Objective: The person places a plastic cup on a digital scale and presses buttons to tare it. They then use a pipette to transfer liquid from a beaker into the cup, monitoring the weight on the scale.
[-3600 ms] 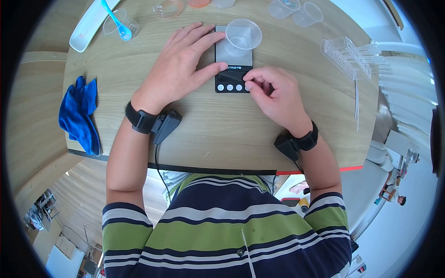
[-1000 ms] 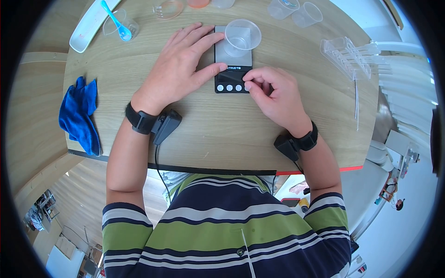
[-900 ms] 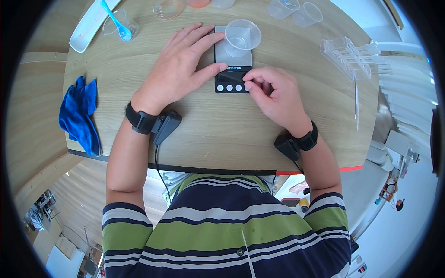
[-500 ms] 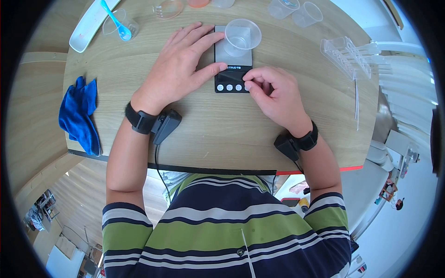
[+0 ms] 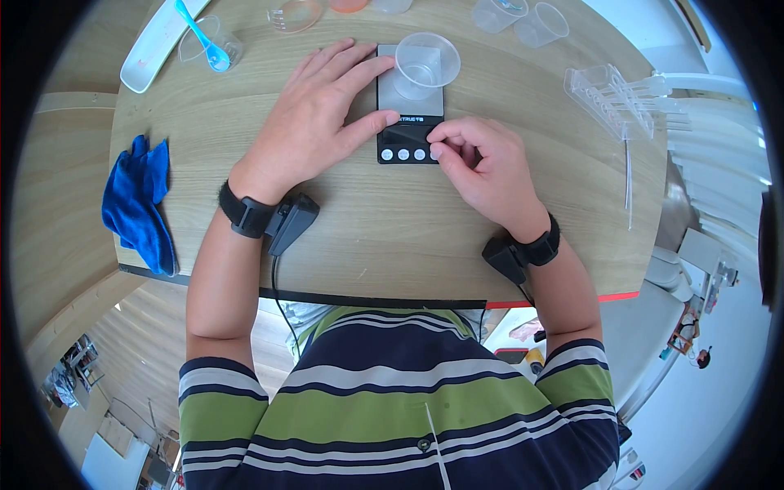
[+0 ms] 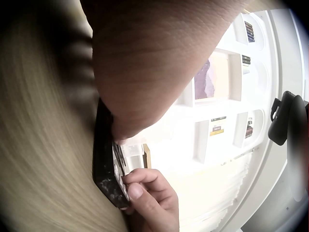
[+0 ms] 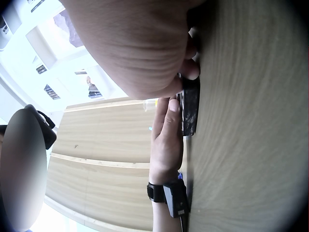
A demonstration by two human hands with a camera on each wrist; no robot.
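Observation:
A black digital pocket scale with a grey plate and a row of round buttons lies mid-table. On its plate stands a clear plastic cup. My left hand lies spread along the scale's left side, index fingertip by the cup and thumb tip on the strip above the display. With curled fingers, my right hand holds the scale's front right corner, the index fingertip over the display's edge and the thumb covering the last button. In the left wrist view, the right thumb and index finger meet at the scale's edge.
A blue cloth lies at the left. Far left are a white tray and a beaker with a blue spoon. Clear cups stand along the back. A clear rack with plastic pieces and a thin rod lie right.
Both hands keep their places at the scale, and the cup stays on the plate. Only a very slight shift of the whole head view shows.

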